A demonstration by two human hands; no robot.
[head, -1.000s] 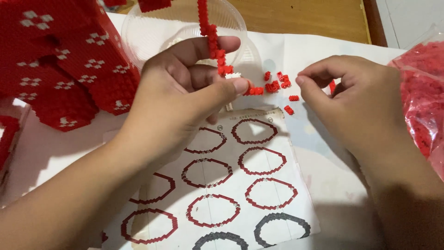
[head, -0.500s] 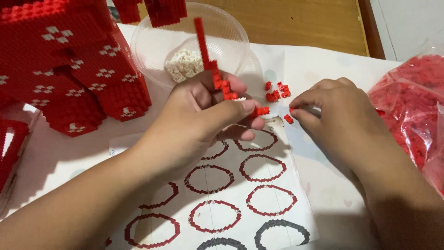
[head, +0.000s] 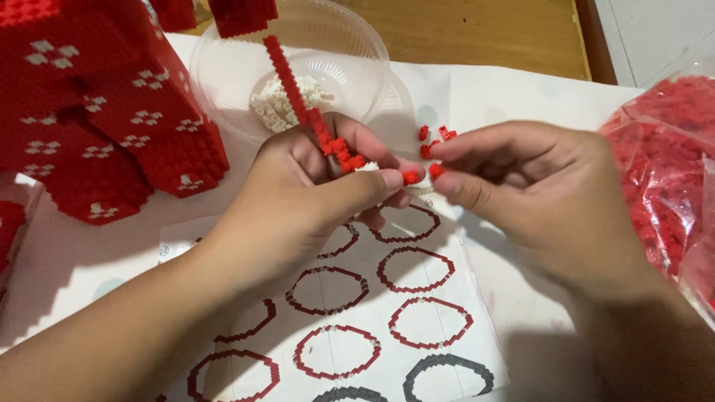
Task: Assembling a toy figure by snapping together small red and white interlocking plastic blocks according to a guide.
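Observation:
My left hand [head: 313,201] grips a long strip of small red bricks [head: 298,93] that slants up and to the left over a clear bowl. My right hand [head: 536,193] pinches a single tiny red brick [head: 436,171] between thumb and forefinger, right beside the strip's lower end [head: 410,177]. A few loose red bricks [head: 436,135] lie on the table just behind my fingers. Below both hands lies a printed sheet [head: 417,298] with red and dark ring patterns.
A clear plastic bowl [head: 350,45] holding small white bricks [head: 279,104] stands at the back. A large red brick model [head: 97,112] with white flower marks fills the left. A clear bag of red bricks [head: 670,164] sits at the right edge.
My hands have come together: the right hand moved left with a brick toward the strip's end. The view shifted, so the bowl and model sit lower in frame.

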